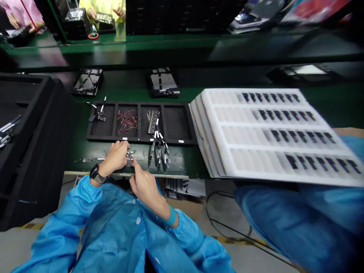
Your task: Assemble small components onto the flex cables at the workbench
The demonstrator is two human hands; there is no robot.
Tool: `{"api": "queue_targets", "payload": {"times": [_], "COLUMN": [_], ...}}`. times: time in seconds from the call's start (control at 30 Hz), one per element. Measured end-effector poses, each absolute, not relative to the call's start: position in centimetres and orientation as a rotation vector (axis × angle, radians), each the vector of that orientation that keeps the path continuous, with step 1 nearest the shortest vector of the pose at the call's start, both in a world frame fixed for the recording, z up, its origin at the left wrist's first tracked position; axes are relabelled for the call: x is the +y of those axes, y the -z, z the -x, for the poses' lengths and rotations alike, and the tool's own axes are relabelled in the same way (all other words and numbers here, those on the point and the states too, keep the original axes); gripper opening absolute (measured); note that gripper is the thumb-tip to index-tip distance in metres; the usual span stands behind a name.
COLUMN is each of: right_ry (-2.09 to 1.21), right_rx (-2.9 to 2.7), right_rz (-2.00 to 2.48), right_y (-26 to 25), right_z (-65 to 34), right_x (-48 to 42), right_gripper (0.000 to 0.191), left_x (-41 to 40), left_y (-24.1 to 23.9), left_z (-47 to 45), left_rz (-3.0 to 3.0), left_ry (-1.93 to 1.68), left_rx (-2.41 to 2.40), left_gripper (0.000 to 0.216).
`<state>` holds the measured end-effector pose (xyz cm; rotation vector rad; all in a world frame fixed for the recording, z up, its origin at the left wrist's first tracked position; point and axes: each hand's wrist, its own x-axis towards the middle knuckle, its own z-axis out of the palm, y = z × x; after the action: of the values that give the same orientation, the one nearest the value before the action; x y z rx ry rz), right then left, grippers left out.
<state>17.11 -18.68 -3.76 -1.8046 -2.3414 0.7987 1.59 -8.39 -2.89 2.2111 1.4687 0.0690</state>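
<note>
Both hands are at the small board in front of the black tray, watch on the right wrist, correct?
Not quite: the head view shows the watch on the left, not the right. The left hand and right hand are at the small board in front of the black tray.

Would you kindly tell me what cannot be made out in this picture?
Head view: whether the small board joins the thin strip; the left hand hides the stretch between.
Head view: the board's markings, too small.
Head view: details of the dark tray parts, blurred.
Head view: the yellow-clad person's head, cut off by the top edge.
</note>
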Motion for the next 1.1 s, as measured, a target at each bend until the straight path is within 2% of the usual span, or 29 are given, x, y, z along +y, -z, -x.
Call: {"api": "queue_targets", "payload": {"times": [0.37, 0.57, 0.67, 0.97, 1.1], "right_ry": [-0.867, -0.985, -1.029, -1.014, -0.978], "right_rx": [-2.185, -2.012, -1.916, -1.871, -1.872], "right_rz": [1.774, 1.675, 1.597, 1.613, 1.592], "right_y": [4.4, 5.1, 5.3, 5.7, 6.1], "right_z": [-17.6, -18.6, -19.0, -18.6, -18.4], "right_x": [-18.6, -18.5, -18.4, -18.2, -18.2], "right_gripper": [0.066, 0.038, 0.03, 0.029, 0.028], "left_x": [-8.9, -10.4, -10.8, -9.2, -8.9], "left_y": [3.5, 3.9, 4.5, 4.5, 4.5], "left_z": [-1.7, -1.6, -1.4, -1.3, -1.5], "left_rz": [-2.257, -2.271, -2.241, -2.223, -2.282], "left_ry": [-0.212, -0.376, -0.424, -0.397, -0.339], "left_rx": [1.393, 1.357, 1.345, 1.317, 1.315], "left_gripper": [0.026, 0.023, 0.021, 0.026, 0.021]}}
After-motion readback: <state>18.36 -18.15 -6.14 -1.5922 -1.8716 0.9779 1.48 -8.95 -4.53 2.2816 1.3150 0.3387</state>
